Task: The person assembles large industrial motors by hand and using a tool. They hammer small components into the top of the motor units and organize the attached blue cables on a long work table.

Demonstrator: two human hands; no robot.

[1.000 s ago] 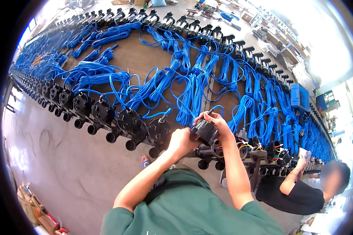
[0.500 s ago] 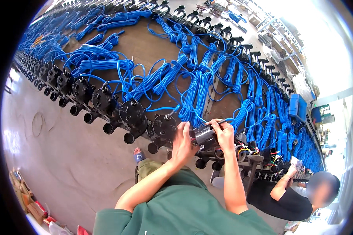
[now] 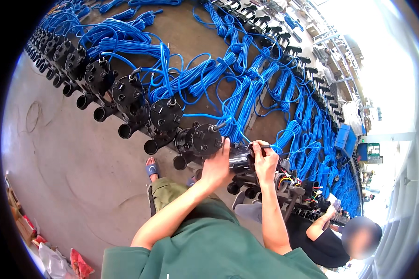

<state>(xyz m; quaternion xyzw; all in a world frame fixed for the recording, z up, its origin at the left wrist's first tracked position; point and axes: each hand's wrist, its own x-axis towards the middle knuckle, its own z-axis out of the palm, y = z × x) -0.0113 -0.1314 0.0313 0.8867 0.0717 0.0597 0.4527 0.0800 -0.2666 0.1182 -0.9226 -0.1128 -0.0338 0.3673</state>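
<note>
In front of me a glossy black cylindrical housing (image 3: 239, 159) lies tilted on its side at the near edge of the row. My left hand (image 3: 217, 163) is closed round its left end, fingers pointing up along it; the thumb is hidden. At the right end, my right hand (image 3: 265, 162) pinches the dark end of a blue cable (image 3: 267, 146), close against the housing. Just left of my left hand stands a capped black housing (image 3: 204, 138), with a cable fitting rising from its lid.
Similar black housings (image 3: 166, 114) line the near edge to the left. Bundled blue cables (image 3: 237, 102) cover much of the brown surface. Open housings with coloured wires (image 3: 286, 180) stand to the right, near a person in black (image 3: 316, 237). A blue crate (image 3: 344, 138) sits farther right.
My left hand has moved onto the left end of the housing. My right hand stays at the cable end. The view has shifted, so the row sits higher and the co-worker lower.
</note>
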